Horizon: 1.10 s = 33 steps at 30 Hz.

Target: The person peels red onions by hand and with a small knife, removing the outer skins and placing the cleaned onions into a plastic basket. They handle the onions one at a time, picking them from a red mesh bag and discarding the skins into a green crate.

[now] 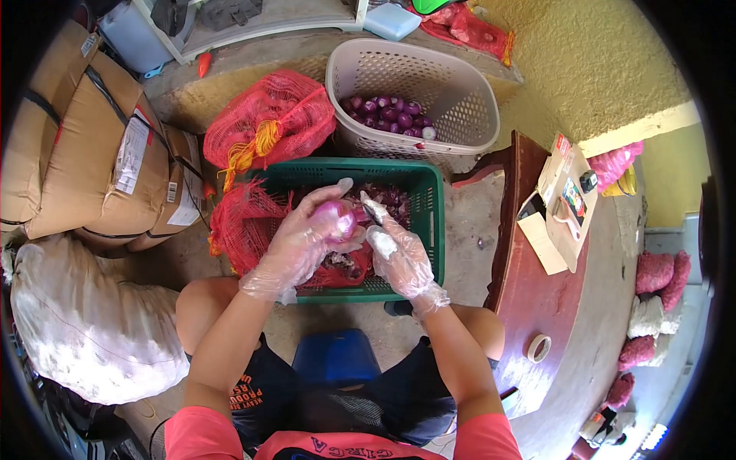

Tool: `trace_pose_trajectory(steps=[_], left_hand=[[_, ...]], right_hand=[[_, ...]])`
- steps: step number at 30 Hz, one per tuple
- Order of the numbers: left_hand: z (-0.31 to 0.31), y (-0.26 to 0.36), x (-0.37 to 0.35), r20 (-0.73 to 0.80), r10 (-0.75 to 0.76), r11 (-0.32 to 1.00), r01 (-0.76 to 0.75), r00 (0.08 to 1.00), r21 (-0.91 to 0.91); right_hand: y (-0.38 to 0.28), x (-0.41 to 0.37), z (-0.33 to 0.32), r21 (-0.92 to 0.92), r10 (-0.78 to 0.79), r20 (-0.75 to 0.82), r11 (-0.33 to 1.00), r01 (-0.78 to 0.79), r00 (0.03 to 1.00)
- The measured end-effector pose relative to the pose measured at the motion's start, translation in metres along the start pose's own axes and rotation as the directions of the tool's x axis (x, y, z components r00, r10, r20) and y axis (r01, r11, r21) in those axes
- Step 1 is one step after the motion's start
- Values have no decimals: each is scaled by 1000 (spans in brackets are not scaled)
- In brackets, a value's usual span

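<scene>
My left hand (295, 244), in a clear plastic glove, is closed around a red onion (337, 221) with smooth purple skin. In my right hand (406, 264), gloved the same way, is a small knife (374, 208); its blade points up toward the onion, and the fingers hide most of its handle. White material covers part of the thumb and fingertip area. Both hands are above a green plastic crate (436, 230), where dark onion skins (393, 201) lie. A red mesh bag (239, 226) hangs over the crate's left side.
Behind the crate stands a beige perforated basket (468, 103) with several purple onions (391, 115). A full red mesh bag (268, 115) sits beside it. Wrapped cardboard boxes (92, 146) and a white sack (92, 322) crowd the left. A wooden table (537, 307) stands right.
</scene>
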<state>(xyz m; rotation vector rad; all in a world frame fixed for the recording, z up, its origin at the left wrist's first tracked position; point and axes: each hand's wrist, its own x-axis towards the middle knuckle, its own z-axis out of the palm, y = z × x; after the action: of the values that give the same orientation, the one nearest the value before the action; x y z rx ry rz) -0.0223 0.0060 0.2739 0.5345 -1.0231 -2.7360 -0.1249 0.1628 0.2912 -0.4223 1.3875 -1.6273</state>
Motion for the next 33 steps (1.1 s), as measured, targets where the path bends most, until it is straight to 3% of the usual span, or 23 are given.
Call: trace_pose_trajectory(steps=[4,7,10,12,15,17,19,21,23,26,28,30,33], left_hand=[[-6,-1,1,5,32,999,-32,999,-20],[-7,4,-2,56,11,1000,-9,998,-30],[-10,6,-1,126,-24,996,35,992,-83],[-11,7,-1,158,-32,993,50,987,-110],[-6,7,-1,158,26,991,-5,987,-131],[-4,9,-1,195,61,991,-36,979,-133],[-4,10,-1,206,74,989,-46,976,-138],[-6,11,-1,186,66,988,-38,980,-147],[-11,13,-3,100,31,998,-25,995,-65],[-15,10,-1,1,34,998,-34,999,56],[-16,10,-1,-29,45,989,-40,999,143],[-17,11,-2,-34,41,971,-32,999,236],[-8,12,-3,-27,63,974,-56,998,218]], right_hand=[[-3,3,-1,32,49,-40,998,-47,998],[10,9,-7,-97,-70,-90,993,61,993],[15,10,-9,-32,-84,-100,996,82,991],[17,12,-10,-81,-119,-75,990,113,990],[6,8,-7,-68,61,-98,995,-68,993],[-5,7,-8,-207,126,-130,967,-152,983],[-3,8,-12,-337,92,-122,933,-128,988],[7,10,-17,-445,-16,-47,895,-7,999],[7,6,-17,-517,-88,46,850,99,995],[-10,-4,-8,-618,-65,126,776,129,990],[-3,-5,-10,-717,-158,211,646,262,965],[9,-2,-15,-675,-199,254,665,321,946],[10,-3,-15,-675,-221,273,649,350,936]])
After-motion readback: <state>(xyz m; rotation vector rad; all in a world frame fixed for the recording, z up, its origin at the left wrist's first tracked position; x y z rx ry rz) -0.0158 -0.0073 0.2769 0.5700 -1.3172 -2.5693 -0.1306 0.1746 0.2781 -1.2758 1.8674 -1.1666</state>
